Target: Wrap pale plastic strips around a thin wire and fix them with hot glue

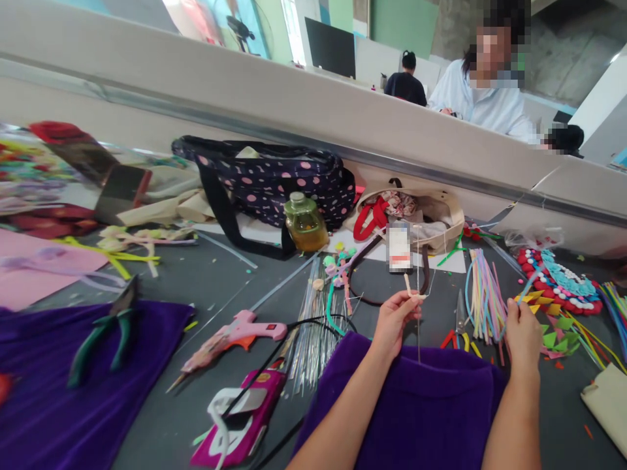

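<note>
Two hands are working low-centre: my left hand is pinching a thin wire stem upright, while my right hand is gripping a pale blue pipe cleaner over the purple cloth.

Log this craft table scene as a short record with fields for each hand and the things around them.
left hand: pinches a small cream-coloured piece on a thin wire
right hand: grips a light blue strand from the pastel strand bundle
under the arms: purple cloth
between the hands: scissors
left of the hands: pink glue gun, green-handled pliers
behind: yellow-liquid jar, polka-dot bag
</note>
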### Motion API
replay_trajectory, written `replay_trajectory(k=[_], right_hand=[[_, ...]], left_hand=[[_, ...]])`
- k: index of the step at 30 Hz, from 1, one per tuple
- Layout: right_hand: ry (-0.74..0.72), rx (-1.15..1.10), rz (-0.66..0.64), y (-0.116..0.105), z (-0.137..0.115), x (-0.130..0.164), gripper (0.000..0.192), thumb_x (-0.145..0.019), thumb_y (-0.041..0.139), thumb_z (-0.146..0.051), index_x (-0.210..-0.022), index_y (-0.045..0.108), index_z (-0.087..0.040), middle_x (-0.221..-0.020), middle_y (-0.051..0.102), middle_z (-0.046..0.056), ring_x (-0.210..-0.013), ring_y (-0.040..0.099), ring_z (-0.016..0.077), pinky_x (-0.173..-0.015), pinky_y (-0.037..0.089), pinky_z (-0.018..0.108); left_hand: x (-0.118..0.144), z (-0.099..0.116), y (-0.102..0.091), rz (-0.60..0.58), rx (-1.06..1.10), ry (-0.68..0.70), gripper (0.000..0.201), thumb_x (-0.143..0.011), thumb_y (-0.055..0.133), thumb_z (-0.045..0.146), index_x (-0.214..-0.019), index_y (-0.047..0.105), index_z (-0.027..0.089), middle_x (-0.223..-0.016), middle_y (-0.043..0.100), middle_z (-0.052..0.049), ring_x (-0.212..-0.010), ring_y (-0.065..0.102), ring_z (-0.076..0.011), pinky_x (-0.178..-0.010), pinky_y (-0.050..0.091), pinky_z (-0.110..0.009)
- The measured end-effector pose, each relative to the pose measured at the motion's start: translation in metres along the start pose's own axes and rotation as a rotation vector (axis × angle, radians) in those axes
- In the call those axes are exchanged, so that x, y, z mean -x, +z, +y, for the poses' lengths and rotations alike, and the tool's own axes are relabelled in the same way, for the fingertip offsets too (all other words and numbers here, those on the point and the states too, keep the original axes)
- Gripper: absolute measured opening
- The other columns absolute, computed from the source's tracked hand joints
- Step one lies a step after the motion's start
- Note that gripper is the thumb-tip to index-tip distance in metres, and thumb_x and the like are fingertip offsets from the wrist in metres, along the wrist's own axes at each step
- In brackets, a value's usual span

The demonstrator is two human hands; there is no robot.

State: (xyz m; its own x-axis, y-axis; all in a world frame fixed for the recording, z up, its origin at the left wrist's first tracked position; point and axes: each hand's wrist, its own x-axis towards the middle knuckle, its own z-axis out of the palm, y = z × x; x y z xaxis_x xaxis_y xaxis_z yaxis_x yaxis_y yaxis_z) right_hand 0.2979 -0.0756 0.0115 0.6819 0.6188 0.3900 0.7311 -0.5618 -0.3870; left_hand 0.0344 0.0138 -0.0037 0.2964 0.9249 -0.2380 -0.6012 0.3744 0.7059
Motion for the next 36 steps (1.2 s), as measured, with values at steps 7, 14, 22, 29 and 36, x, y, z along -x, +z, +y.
replay_trajectory(k=[7, 14, 22, 29, 36], right_hand=[[-0.102, -0.004, -0.037, 0.038, 0.007, -0.013, 0.048, -0.092, 0.034, -0.044, -0.109, 0.063, -0.011, -0.095, 0.067, 0.016, -0.084, 0.058, 0.0249, -0.069, 0.037, 0.031], [-0.103, -0.081, 0.012, 0.035, 0.003, -0.007, 0.042, -0.089, 0.036, -0.042, -0.097, 0.067, -0.014, -0.092, 0.067, 0.013, -0.080, 0.058, 0.0239, -0.070, 0.038, 0.031], [-0.214, -0.086, -0.173, 0.036, -0.021, 0.007, 0.033, -0.087, 0.045, -0.042, -0.089, 0.068, -0.019, -0.083, 0.065, 0.006, -0.073, 0.057, 0.0194, -0.062, 0.035, 0.027], [-0.269, 0.227, -0.259, 0.044, -0.026, 0.009, 0.016, -0.083, 0.057, -0.033, -0.080, 0.070, -0.023, -0.083, 0.062, 0.004, -0.078, 0.057, 0.0177, -0.059, 0.032, 0.025], [-0.257, 0.233, -0.245, 0.045, -0.021, 0.007, 0.026, -0.086, 0.052, -0.039, -0.077, 0.070, -0.021, -0.079, 0.062, 0.006, -0.079, 0.057, 0.0187, -0.064, 0.036, 0.026]], left_hand=[[0.001, 0.001, 0.000, 0.001, -0.003, -0.006, 0.031, -0.060, 0.083, 0.028, -0.083, 0.069, 0.013, -0.072, 0.068, -0.003, -0.055, 0.059, -0.0081, -0.053, 0.050, -0.019], [-0.001, 0.001, -0.002, -0.008, 0.018, -0.005, 0.031, -0.060, 0.083, 0.027, -0.084, 0.069, 0.012, -0.072, 0.068, -0.003, -0.057, 0.058, -0.0085, -0.054, 0.052, -0.020], [0.000, 0.001, -0.001, -0.006, 0.015, -0.017, 0.031, -0.060, 0.083, 0.027, -0.084, 0.069, 0.013, -0.071, 0.068, -0.003, -0.056, 0.058, -0.0085, -0.054, 0.051, -0.020], [0.001, 0.002, 0.000, 0.000, 0.025, -0.025, 0.031, -0.059, 0.083, 0.027, -0.083, 0.069, 0.012, -0.071, 0.068, -0.003, -0.055, 0.058, -0.0084, -0.054, 0.051, -0.020], [0.001, 0.001, 0.000, 0.001, 0.019, -0.041, 0.031, -0.059, 0.083, 0.027, -0.083, 0.069, 0.013, -0.070, 0.068, -0.003, -0.055, 0.058, -0.0086, -0.054, 0.051, -0.020]])
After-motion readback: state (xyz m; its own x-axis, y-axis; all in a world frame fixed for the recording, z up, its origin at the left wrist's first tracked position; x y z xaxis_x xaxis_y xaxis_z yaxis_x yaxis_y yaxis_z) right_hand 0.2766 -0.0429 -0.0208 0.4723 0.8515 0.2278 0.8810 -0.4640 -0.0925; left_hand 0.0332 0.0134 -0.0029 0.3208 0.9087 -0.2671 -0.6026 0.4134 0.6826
